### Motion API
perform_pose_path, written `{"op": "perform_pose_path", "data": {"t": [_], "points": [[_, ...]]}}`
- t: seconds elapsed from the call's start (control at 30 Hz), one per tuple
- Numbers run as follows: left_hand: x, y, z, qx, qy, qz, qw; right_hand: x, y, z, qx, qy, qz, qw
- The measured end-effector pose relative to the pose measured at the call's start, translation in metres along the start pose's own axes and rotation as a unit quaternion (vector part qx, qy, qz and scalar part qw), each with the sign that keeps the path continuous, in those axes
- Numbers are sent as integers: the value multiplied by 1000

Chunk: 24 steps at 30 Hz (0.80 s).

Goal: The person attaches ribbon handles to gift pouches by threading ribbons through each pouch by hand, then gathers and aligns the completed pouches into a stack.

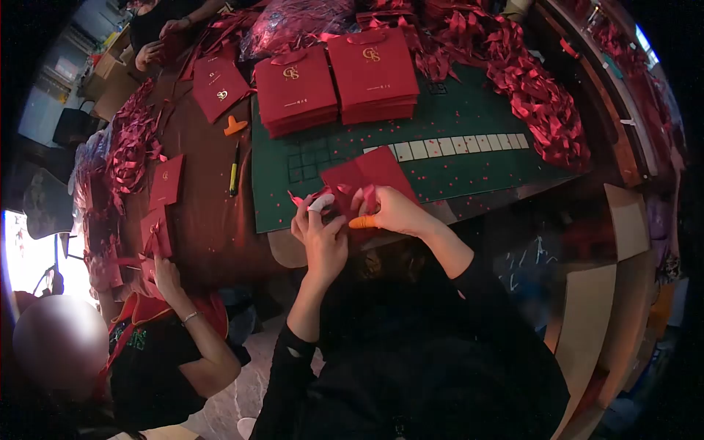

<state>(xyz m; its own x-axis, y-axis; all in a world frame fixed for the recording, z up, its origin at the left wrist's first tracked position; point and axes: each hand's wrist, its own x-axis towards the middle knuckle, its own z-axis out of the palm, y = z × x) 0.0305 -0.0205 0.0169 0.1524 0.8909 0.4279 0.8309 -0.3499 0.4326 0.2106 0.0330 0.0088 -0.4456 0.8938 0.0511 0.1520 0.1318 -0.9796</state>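
Observation:
A red paper bag (385, 170) lies flat at the front edge of the green mat, under my two hands. My right hand (396, 213), with an orange cover on its thumb, pinches a red ribbon (369, 196) at the bag's near edge. Just to the left, my left hand (323, 238) has a white wrap on one finger. Its fingers are curled closed at the bag's left corner, where a piece of red ribbon sticks out past them. The exact grip of the left fingertips is partly hidden.
Two stacks of red bags (297, 88) stand at the mat's back, beside heaps of red ribbon (535, 110). A white ruler strip (455, 145) crosses the green mat (469, 180). A yellow marker (234, 176) and orange clip (235, 125) lie left. Co-workers' hands (167, 279) are at left and far left.

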Motion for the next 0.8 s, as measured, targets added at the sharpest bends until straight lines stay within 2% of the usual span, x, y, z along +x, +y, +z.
{"op": "perform_pose_path", "data": {"t": [0.07,0.13,0.2,0.27,0.33,0.4,0.43,0.5,0.57,0.6,0.63,0.67,0.7,0.8], "points": [[0,4,-10,28,-5,12,1000,0,-19,-10,83,-2,141,986],[-9,-1,-12,34,5,9,999,1,-22,-9,99,-19,142,985],[-14,-5,-15,26,20,7,999,1,-29,-6,148,5,211,966],[-20,-15,-26,85,52,0,995,-2,-26,-4,159,7,193,968],[-18,-32,-51,115,97,-47,987,-2,-19,-2,173,7,174,970],[-27,-52,-81,170,65,-73,981,-1,-12,-2,160,14,170,972],[-29,-53,-84,174,66,-76,980,0,-16,0,124,21,172,977],[-32,-48,-87,201,-10,-121,972,1,-13,6,76,25,178,981],[-28,-47,-70,192,68,-125,971,3,-32,12,-51,39,206,976],[-25,-48,-61,182,118,-124,968,4,-34,16,-53,37,204,977],[-16,-39,-61,114,119,-100,981,4,-35,18,-202,60,136,968],[-9,-34,-51,100,98,-102,985,5,-36,18,-347,83,66,932],[-3,-30,-38,86,76,-104,988,8,-36,16,-350,84,67,931],[15,-24,-16,142,44,-79,986,27,-26,6,-351,13,-12,936]]}}
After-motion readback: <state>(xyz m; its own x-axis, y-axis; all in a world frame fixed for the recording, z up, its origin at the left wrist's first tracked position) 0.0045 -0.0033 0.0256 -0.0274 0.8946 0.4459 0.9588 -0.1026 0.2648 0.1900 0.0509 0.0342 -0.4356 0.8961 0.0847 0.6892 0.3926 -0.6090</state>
